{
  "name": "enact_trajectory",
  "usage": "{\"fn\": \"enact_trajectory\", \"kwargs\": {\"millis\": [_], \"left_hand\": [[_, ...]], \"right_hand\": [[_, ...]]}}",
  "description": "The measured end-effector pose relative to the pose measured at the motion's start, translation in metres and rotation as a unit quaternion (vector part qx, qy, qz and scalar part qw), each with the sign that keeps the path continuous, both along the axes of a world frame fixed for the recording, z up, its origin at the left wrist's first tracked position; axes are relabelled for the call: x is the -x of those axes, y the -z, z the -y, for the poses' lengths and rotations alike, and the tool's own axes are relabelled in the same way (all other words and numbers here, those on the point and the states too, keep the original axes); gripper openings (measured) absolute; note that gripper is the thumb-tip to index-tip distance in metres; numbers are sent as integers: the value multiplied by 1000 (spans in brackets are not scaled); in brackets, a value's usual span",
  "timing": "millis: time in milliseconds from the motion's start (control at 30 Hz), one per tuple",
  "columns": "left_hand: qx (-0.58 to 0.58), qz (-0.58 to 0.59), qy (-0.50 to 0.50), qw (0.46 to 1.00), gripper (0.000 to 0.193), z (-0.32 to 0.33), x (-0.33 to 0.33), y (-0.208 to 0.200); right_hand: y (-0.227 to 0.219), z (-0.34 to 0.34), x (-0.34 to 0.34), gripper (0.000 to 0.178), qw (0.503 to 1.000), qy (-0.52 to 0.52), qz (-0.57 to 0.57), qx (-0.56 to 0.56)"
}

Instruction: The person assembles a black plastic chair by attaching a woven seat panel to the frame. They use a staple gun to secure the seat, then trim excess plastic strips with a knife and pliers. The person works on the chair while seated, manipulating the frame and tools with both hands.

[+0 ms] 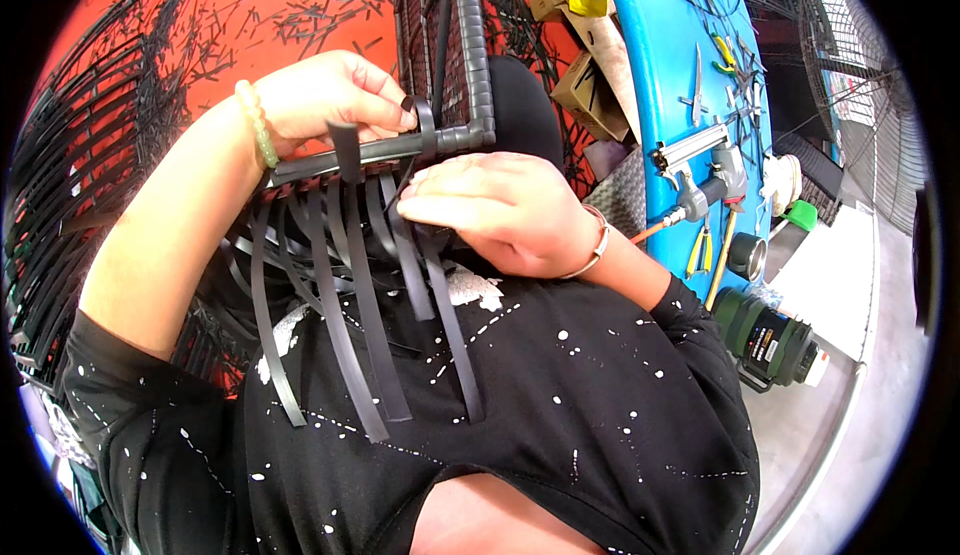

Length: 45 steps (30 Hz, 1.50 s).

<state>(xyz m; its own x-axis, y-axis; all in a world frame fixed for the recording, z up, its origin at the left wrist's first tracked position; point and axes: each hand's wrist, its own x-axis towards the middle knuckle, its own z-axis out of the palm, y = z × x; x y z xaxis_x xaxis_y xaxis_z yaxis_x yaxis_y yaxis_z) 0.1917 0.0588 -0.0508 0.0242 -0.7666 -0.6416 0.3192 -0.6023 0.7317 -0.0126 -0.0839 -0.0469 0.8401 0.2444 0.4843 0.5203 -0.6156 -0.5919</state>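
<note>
A black woven frame (458, 136), wrapped in flat strip, stands before my lap with its corner toward me. Several loose black strips (368, 325) hang from its near rail onto my shirt. My left hand (335, 95) reaches over the rail from the left; its thumb and fingers pinch a black strip (427, 127) that loops up over the rail. Just below the rail, my right hand (505, 210) has its fingers pressed together around a strip near the corner. Its fingertips and thumb are partly hidden.
A blue table (660, 75) at the right bears scissors (698, 85), a nail gun (700, 175), yellow-handled pliers (701, 252) and a tape roll (746, 254). Cardboard boxes (588, 95) stand beside it. Black scraps litter the red floor (290, 30). Black slatted pieces (70, 205) stack up at left.
</note>
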Motion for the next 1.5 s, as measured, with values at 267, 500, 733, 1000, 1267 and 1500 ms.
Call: {"fn": "enact_trajectory", "kwargs": {"millis": [267,500,733,1000,1267,1500], "left_hand": [[19,55,1,998,8,0,0,13],[-2,55,2,998,9,2,1,2],[73,34,-10,997,13,-4,4,-2],[286,218,-4,933,18,-31,23,-35],[363,624,111,683,25,-35,47,-39],[341,636,65,690,26,-41,56,-35]], "right_hand": [[-10,-4,-11,24,989,124,20,74],[-25,-12,-13,13,976,126,-77,159],[-21,-8,-18,8,989,134,-21,62],[-54,-8,3,17,990,139,30,-15],[-56,7,-8,19,998,45,35,13],[-16,39,-42,31,991,-5,-22,132]]}}
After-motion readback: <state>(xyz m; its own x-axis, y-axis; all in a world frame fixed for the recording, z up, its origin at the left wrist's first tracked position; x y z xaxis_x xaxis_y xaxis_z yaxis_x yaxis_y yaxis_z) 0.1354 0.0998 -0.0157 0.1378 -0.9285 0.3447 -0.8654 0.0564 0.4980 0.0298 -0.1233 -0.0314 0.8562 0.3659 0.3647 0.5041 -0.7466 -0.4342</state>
